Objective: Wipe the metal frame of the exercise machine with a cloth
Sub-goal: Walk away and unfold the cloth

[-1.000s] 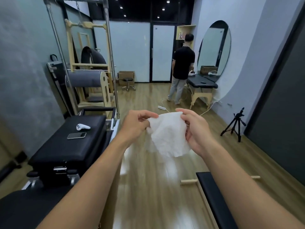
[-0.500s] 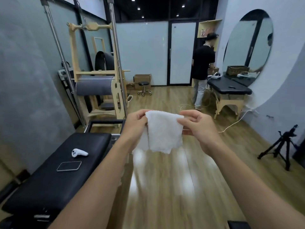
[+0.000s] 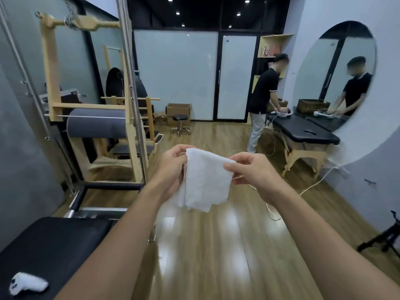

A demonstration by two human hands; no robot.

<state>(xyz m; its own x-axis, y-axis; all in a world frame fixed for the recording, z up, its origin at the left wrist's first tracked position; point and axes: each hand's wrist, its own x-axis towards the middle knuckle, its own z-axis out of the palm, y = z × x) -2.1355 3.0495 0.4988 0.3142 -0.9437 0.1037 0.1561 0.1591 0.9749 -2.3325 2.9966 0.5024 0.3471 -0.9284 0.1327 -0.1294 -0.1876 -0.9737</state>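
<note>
Cloth [image 3: 205, 180] hanging folded, long axis vertical, free edge down. 2 top corners pinched between curled fingers of left hand [image 3: 173, 167] and right hand [image 3: 253, 172]. Metal frame [image 3: 129, 83] upright, apart.

Stretches both bare arms [image 3: 313, 230] forward, pinches white terry cloth [image 3: 205, 182] by top corners with left hand [image 3: 173, 167] and right hand [image 3: 253, 172].

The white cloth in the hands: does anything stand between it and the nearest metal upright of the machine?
Nothing visible does. The left hand and right hand pinch the cloth above the floor; the metal upright stands to its left, with only air between them.
</note>
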